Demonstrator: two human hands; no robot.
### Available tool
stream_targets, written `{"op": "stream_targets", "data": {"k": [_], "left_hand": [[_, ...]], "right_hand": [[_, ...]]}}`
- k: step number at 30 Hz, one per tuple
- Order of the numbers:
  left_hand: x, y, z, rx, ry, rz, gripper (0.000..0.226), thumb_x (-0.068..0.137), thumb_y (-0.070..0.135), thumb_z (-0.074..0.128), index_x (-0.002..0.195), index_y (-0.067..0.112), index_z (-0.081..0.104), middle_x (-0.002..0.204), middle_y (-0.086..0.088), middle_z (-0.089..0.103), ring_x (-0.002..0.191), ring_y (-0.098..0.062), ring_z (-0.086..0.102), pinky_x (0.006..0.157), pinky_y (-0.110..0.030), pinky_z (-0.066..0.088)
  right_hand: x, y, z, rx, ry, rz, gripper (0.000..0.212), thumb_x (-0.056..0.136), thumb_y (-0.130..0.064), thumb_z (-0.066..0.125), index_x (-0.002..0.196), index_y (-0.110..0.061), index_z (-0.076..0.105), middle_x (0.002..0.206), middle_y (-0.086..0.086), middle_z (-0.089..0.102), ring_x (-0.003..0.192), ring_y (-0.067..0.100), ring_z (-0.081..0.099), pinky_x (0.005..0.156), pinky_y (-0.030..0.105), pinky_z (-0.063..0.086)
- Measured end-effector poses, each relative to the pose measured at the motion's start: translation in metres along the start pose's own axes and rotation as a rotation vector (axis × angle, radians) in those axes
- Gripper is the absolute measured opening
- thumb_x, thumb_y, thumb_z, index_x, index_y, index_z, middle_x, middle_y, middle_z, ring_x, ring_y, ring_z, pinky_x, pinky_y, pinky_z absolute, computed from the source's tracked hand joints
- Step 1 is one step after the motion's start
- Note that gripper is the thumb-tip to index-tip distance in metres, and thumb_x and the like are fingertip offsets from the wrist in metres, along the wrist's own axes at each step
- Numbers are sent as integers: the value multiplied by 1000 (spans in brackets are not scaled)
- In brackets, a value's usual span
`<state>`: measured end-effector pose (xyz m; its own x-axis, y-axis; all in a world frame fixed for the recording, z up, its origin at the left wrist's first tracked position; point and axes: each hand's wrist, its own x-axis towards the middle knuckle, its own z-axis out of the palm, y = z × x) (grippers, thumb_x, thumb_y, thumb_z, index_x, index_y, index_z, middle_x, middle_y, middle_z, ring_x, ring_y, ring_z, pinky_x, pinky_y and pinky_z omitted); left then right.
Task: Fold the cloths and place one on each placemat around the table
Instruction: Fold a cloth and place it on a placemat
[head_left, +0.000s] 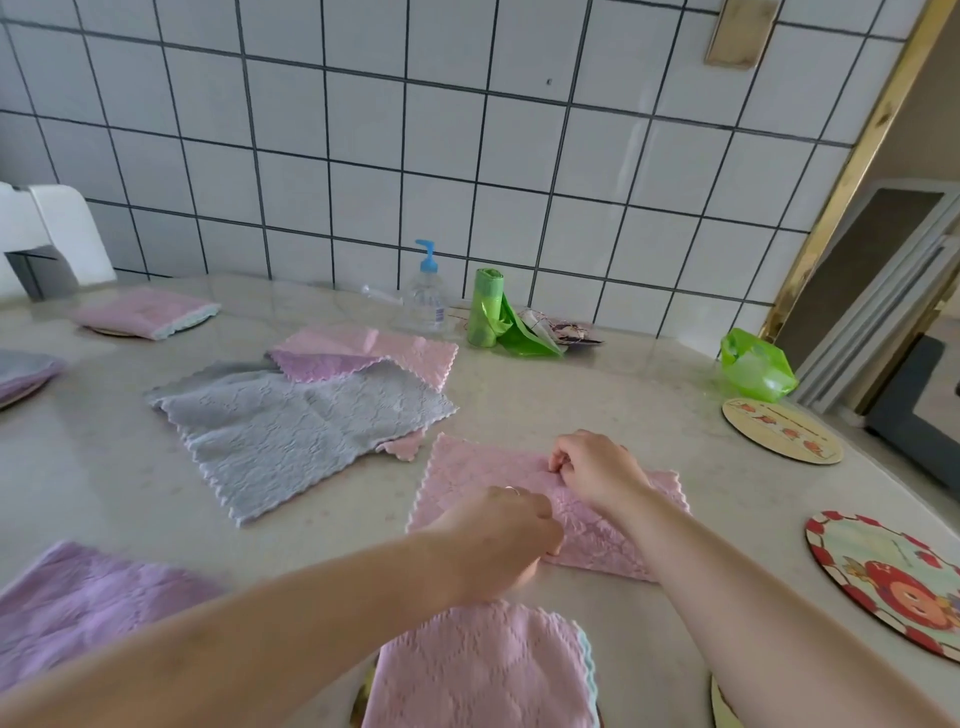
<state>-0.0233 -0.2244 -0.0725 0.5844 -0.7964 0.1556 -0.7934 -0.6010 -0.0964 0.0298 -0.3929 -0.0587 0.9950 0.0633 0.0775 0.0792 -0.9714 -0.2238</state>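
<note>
Surface (597, 395): pale stone, set against a white tiled wall (415, 130); grey cloth (291, 431) spread flat at centre, overlapping a pink and lilac cloth (363, 353) behind it; pink cloth (467, 483) lying flat near the front, both hands on it; lilac cloth (78, 597) at the front left; folded pink cloth (483, 670) on a placemat at the near edge; another folded pink cloth (145, 312) on a placemat at far left; two bare round placemats, one red-rimmed (883, 571), one yellow (782, 428), at right; left hand (493, 540), fingers curled at the cloth's near edge, apparently pinching it, partly hidden; right hand (592, 467), fingers pinching a raised crease; roll of green bags (485, 314); pump bottle (426, 296).
</note>
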Motion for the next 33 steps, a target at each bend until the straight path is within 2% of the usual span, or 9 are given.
{"op": "stream_targets", "data": {"k": [6, 14, 17, 20, 22, 25, 28, 31, 33], "left_hand": [[4, -4, -6, 63, 10, 20, 35, 85, 9, 43, 114, 18, 61, 105, -4, 63, 98, -28, 57, 85, -38, 45], [20, -64, -6, 172, -38, -78, 30, 78, 3, 46, 101, 18, 59, 98, -3, 59, 93, -27, 59, 75, -36, 46], [34, -78, -10, 193, -34, -136, 29, 76, -2, 48, 94, 17, 61, 99, -1, 59, 94, -25, 59, 66, -30, 37], [41, -80, -8, 223, -13, -145, 30, 77, -2, 46, 95, 18, 59, 101, 1, 57, 95, -24, 57, 65, -30, 31], [37, -81, -1, 220, 20, -110, 29, 79, 0, 46, 97, 19, 59, 100, 1, 57, 94, -23, 56, 68, -31, 34], [20, -86, 9, 209, 119, 10, 30, 79, 2, 53, 100, 22, 61, 94, 5, 61, 89, -19, 59, 76, -32, 47], [-2, -89, 14, 202, 235, 174, 35, 72, 3, 67, 100, 24, 68, 93, 8, 68, 79, -16, 64, 75, -27, 52], [-18, -87, 13, 223, 257, 311, 36, 77, 5, 61, 107, 25, 67, 103, 10, 70, 81, -13, 66, 77, -24, 51], [-20, -85, 12, 215, 241, 360, 42, 72, 1, 69, 109, 22, 67, 106, 10, 70, 86, -13, 67, 79, -26, 53]], "right_hand": [[3, 2, -5, -108, -45, 5, 19, 81, -12, 50, 87, -27, 59, 103, -1, 58, 100, 23, 54, 89, 35, 39], [-14, 31, -11, 106, -12, 189, 20, 78, -12, 48, 80, -29, 57, 97, -1, 65, 89, 22, 59, 73, 29, 48], [-19, 31, -14, 148, -36, 179, 18, 78, -13, 52, 85, -25, 63, 94, -1, 66, 85, 18, 60, 68, 25, 44], [-23, 33, -13, 173, -28, 145, 18, 79, -12, 56, 89, -20, 68, 94, -2, 67, 90, 17, 60, 72, 24, 44], [-26, 40, -11, 178, 7, 123, 15, 80, -15, 59, 85, -26, 67, 91, -6, 65, 89, 15, 60, 76, 26, 47], [-37, 56, -10, 110, 61, -12, 17, 83, -18, 62, 92, -30, 69, 96, -8, 57, 89, 12, 58, 82, 29, 48], [-54, 67, -10, -81, 120, -316, 24, 82, -16, 65, 101, -29, 70, 103, -11, 63, 96, 10, 58, 89, 26, 46], [-68, 70, -6, -232, 239, -607, 27, 74, -10, 67, 96, -25, 72, 95, -13, 69, 83, 11, 64, 79, 25, 50], [-72, 70, -5, -275, 291, -714, 25, 75, -10, 67, 95, -23, 73, 94, -12, 71, 82, 11, 65, 78, 26, 52]]}}
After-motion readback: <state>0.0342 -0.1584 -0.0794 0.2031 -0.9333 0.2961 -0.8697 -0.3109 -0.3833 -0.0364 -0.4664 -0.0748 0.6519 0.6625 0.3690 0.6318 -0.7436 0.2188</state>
